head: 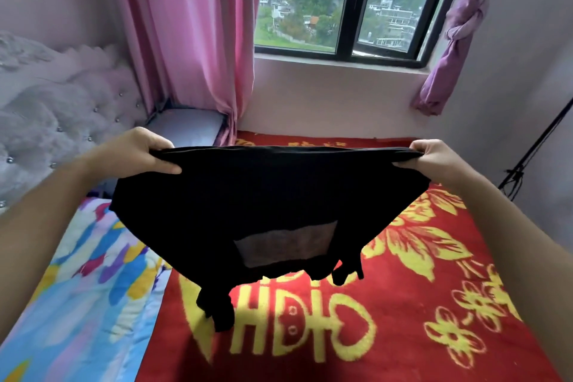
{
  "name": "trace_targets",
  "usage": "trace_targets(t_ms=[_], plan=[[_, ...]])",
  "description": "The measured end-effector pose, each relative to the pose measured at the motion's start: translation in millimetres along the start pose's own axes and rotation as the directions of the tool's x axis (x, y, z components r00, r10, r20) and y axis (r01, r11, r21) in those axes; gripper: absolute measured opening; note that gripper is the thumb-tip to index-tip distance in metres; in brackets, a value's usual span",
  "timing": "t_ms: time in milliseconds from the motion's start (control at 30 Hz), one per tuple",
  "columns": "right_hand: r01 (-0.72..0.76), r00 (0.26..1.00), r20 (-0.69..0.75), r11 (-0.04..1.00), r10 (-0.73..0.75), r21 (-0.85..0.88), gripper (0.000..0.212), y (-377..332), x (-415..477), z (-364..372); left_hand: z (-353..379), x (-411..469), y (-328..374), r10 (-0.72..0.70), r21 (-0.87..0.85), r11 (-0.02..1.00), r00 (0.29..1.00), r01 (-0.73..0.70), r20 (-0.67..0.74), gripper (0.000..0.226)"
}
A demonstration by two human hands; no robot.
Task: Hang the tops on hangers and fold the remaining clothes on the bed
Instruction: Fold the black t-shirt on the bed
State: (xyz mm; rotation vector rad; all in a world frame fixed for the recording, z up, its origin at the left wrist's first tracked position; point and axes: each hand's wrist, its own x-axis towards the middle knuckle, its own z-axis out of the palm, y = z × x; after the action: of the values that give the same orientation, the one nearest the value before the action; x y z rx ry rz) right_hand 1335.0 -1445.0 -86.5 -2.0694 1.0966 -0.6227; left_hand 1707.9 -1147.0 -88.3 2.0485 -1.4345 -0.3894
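A black garment with a sheer mesh panel near its lower edge is stretched out in the air above the bed. My left hand pinches its top left corner, thumb over the fabric. My right hand grips the top right corner. The lower ends of the garment hang down and almost reach the red blanket with yellow flowers that covers the bed. No hanger is in view.
A colourful patterned quilt lies on the left of the bed beside a tufted grey headboard. Pink curtains and a window stand beyond the bed. A black stand leg leans at the right wall.
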Motion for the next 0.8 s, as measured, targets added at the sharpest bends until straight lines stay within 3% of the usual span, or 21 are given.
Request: trace_targets(t_ms=[100,167,267,367,433,467,533,600,700,800], plan=[[-0.173,0.975,0.156,0.981,0.158,0.088,0.015,-11.0,-3.5,-0.9,-12.6,-2.0,1.2,-0.035,-0.016,0.999,0.999,0.035,0.0,0.02],[-0.279,0.947,0.218,0.942,0.237,0.187,0.013,-13.7,5.1,10.0,-9.4,11.4,-3.1,-0.074,0.088,0.992,0.99,0.085,-0.121,0.007],[-0.382,0.924,0.128,0.856,0.36,0.35,0.006,-10.5,32.0,40.7,15.4,49.5,-9.5,-0.137,0.119,0.973,0.914,0.196,-0.382,0.012],[-0.383,0.888,0.001,0.739,0.46,0.555,0.015,6.1,72.2,88.3,57.7,106.3,-33.3,-0.317,-0.156,0.948,0.81,0.277,-0.493,0.028],[-0.375,0.882,-0.038,0.747,0.471,0.549,0.027,28.6,89.7,123.3,94.8,133.3,-50.2,-0.474,-0.395,0.865,0.76,0.309,-0.444,0.046],[-0.375,0.893,-0.031,0.782,0.448,0.498,0.041,41.5,90.2,142.0,117.3,136.7,-57.3,-0.517,-0.418,0.838,0.755,0.35,-0.404,0.054],[-0.383,0.921,0.051,0.872,0.387,0.305,0.079,76.8,80.8,180.5,171.4,128.4,-76.2,-0.528,-0.333,0.833,0.815,0.441,-0.24,0.076],[-0.379,0.916,0.165,0.924,0.365,0.059,0.091,118.5,53.9,219.9,231.2,98.8,-98.2,-0.548,-0.204,0.821,0.836,0.533,-0.026,0.09],[-0.44,0.78,0.392,0.873,0.488,-0.211,0.087,187.1,-10.3,282.1,325.0,33.7,-136.3,-0.662,-0.022,0.728,0.711,0.685,0.239,0.09],[-0.42,0.624,0.545,0.828,0.56,-0.371,0.082,231.7,-80.0,323.1,394.2,-37.3,-149.5,-0.78,0.141,0.597,0.531,0.79,0.33,0.08]])
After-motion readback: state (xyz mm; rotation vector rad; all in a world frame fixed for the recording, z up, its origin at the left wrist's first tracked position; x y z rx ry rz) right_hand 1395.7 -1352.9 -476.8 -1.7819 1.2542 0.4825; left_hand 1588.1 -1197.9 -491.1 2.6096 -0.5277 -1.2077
